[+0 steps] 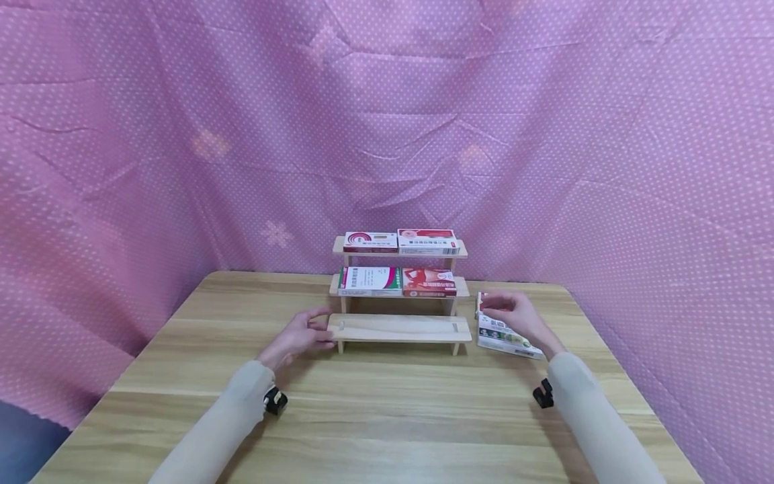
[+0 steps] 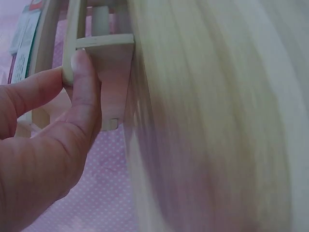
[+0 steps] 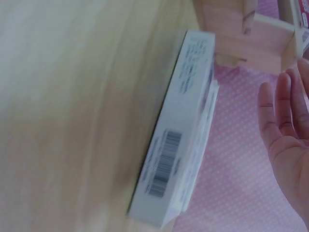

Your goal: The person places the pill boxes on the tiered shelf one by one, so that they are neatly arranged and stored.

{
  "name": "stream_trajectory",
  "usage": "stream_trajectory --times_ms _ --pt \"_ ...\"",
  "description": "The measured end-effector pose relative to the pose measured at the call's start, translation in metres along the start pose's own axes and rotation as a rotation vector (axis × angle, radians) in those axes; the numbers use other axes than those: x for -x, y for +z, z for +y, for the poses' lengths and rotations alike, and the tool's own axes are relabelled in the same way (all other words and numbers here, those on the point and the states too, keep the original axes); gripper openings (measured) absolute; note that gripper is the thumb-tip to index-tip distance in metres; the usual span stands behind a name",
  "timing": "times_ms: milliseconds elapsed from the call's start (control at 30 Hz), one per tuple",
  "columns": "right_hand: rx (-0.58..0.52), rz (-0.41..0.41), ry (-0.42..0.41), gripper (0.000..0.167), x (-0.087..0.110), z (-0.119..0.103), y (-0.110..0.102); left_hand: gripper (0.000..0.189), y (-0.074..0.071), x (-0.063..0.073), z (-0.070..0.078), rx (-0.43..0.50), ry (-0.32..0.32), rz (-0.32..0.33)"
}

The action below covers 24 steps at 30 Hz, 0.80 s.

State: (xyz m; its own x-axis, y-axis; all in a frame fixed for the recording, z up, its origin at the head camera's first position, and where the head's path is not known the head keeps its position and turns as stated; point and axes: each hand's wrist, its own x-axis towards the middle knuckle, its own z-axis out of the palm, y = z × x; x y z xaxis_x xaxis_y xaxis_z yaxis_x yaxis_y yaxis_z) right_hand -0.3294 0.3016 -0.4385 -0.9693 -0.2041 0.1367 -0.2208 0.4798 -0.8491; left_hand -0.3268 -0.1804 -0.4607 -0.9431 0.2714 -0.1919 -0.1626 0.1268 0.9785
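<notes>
At the left end of the lowest step of a wooden tiered display stand (image 1: 399, 328), my left hand (image 1: 299, 336) pinches the board. In the left wrist view the thumb and a finger (image 2: 84, 87) lie on either side of the board's end. My right hand (image 1: 514, 314) hovers over the medicine boxes lying right of the stand, holding nothing. Its fingers (image 3: 285, 104) are loosely extended in the right wrist view. The nearer medicine box (image 1: 504, 339) is white with green print and a barcode on its side (image 3: 166, 159). A red-and-white box (image 1: 480, 302) behind it is partly hidden by the hand.
Two white-and-red boxes (image 1: 370, 242) lie on the top step. The middle step carries a white-and-green box (image 1: 370, 279) and a red box (image 1: 429, 281). Everything stands on a wood-grain table (image 1: 387, 430), backed by a pink dotted curtain (image 1: 387, 134).
</notes>
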Motion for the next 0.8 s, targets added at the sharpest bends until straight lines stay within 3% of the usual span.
stream_trajectory --times_ms 367,633,800 --pt "0.046 -0.026 0.014 0.045 0.028 0.024 -0.023 0.074 -0.007 -0.005 -0.004 0.133 -0.028 -0.053" --pt "0.090 -0.072 0.028 0.049 0.044 0.035 -0.037 0.068 -0.009 -0.005 -0.001 0.100 -0.027 -0.072" --pt "0.197 -0.092 0.043 0.051 0.048 0.040 -0.042 0.068 -0.011 -0.005 -0.001 0.091 -0.038 -0.076"
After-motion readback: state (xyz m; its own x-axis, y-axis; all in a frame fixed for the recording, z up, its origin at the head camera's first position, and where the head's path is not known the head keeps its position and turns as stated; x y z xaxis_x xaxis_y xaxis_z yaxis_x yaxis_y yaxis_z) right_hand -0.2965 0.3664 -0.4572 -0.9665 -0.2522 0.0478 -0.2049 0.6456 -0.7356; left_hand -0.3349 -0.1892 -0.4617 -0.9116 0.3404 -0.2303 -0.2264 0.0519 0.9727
